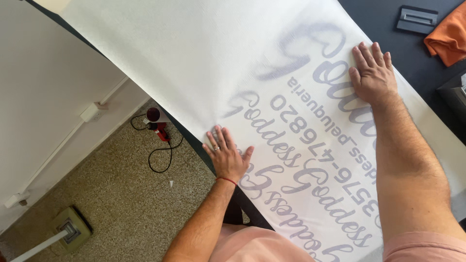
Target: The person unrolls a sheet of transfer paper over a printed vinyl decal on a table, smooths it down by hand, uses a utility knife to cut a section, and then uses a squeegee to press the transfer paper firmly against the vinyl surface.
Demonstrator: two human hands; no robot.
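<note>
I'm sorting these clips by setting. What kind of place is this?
Probably a small sign or vinyl-graphics workshop: both hands press a large white lettered sheet flat on a dark worktable, with a squeegee nearby and a red heat gun on the floor.

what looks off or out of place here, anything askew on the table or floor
The white sheet overhangs the table's near edge beside the left hand; the right hand presses it flat. A red heat gun lies on the floor, cord looped loosely. Nothing looks torn or spilled.

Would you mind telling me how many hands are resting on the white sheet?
2. The left hand lies flat near the white sheet's floor-side edge; the right hand lies flat near its opposite edge, by the dark table.
</note>
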